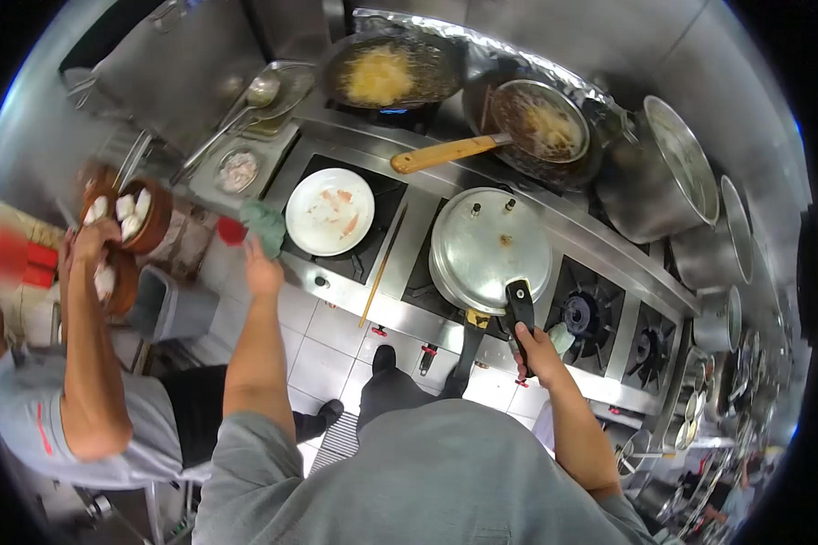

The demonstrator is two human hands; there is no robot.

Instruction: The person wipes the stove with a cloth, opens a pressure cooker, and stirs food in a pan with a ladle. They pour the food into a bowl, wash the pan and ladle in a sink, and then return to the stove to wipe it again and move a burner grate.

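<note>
My right hand (540, 355) is closed around the black handle (521, 309) of a silver pressure cooker (482, 236), which sits lidded on a front burner. Over to the left, my left hand (264, 272) grips the lower edge of a crumpled green cloth (265, 223); its fingertips are partly hidden. A red object (231, 231) lies against the cloth. Between my hands, a white plate (309, 222) with a few pinkish scraps rests over a burner. A thin wooden stick (386, 259) lies across the stove edge.
Behind, food fries in a dark wok (436, 77), and a wooden-handled strainer (543, 156) rests over another. Large pots (640, 195) line the right. A ladle (262, 89) and a small bowl (238, 187) are left. A co-worker's arm (91, 327) reaches toward brown bowls (158, 222).
</note>
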